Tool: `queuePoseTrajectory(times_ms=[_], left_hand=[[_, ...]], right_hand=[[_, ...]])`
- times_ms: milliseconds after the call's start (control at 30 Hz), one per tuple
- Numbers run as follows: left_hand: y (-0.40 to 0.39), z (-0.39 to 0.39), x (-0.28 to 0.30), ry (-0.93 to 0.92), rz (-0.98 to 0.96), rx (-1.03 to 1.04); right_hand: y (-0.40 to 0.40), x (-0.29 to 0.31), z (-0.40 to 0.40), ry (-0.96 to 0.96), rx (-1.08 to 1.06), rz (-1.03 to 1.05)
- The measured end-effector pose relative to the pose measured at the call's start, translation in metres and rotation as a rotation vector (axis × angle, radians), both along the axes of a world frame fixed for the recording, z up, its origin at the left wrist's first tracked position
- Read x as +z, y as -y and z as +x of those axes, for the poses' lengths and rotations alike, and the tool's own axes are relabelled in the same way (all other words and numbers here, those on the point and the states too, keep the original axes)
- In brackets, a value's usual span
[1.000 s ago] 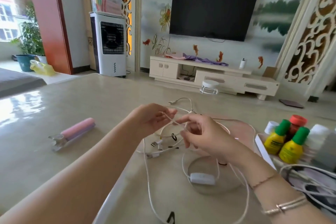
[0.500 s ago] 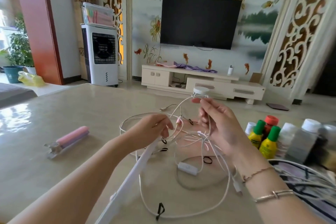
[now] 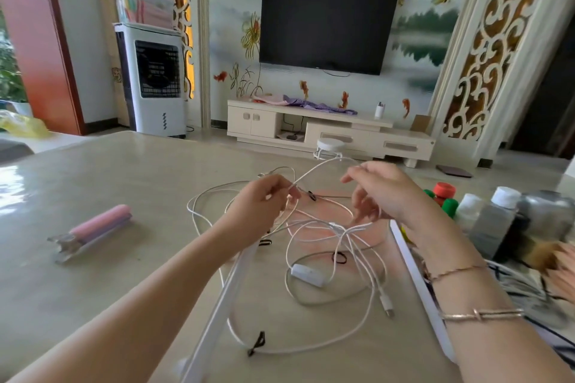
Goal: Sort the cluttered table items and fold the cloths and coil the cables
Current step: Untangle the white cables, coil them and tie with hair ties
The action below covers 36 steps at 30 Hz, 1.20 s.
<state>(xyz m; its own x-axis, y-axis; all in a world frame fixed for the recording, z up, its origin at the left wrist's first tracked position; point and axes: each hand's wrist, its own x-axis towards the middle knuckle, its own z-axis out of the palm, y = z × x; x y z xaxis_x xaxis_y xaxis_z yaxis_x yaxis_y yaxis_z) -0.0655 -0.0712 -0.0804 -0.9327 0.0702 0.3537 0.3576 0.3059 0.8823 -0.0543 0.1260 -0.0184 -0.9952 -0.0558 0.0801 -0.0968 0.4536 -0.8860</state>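
Cables (image 3: pixel 326 227) tangled on beige table (image 3: pixel 124 171) | TV (image 3: pixel 326 26) on far wall

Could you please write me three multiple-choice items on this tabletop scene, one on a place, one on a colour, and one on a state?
1. Where does the pink roll lie relative to the white cables?
A. to their left
B. on top of them
C. in the tray at right

2. What colour is the inline switch on the cable?
A. black
B. white
C. red

3. What is the left hand doing?
A. lying flat on the table
B. holding a bottle
C. pinching a cable

Answers: 1 A, it rests alone on the table at far left. 2 B, its body matches the cable. 3 C, the fingers close on a raised strand.
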Motion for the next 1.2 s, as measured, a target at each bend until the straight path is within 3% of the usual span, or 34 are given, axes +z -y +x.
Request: queuePoseTrajectory(times_ms=[100,200,367,567,900,1067,1200], left_hand=[[0.006,-0.003,0.002,0.024,0.064,0.043],[0.009,-0.007,-0.001,0.089,0.126,0.078],[0.007,-0.005,-0.001,0.192,0.249,0.042],[-0.006,0.004,-0.004,0.170,0.258,-0.108],[-0.017,0.011,-0.002,0.188,0.346,-0.244],[-0.006,0.012,0.006,0.145,0.593,-0.166],[0.007,0.011,0.015,0.142,0.806,-0.163]], right_hand=[[-0.009,-0.008,-0.009,-0.188,-0.146,0.210],[-0.010,-0.018,-0.013,-0.251,-0.131,0.371],[0.006,-0.013,-0.005,-0.187,0.141,0.008],[0.026,-0.023,0.002,-0.152,0.393,-0.127],[0.031,-0.031,-0.002,-0.221,0.224,-0.398],[0.034,-0.038,-0.004,-0.136,0.270,-0.256],[0.039,-0.049,-0.006,-0.290,0.250,0.096]])
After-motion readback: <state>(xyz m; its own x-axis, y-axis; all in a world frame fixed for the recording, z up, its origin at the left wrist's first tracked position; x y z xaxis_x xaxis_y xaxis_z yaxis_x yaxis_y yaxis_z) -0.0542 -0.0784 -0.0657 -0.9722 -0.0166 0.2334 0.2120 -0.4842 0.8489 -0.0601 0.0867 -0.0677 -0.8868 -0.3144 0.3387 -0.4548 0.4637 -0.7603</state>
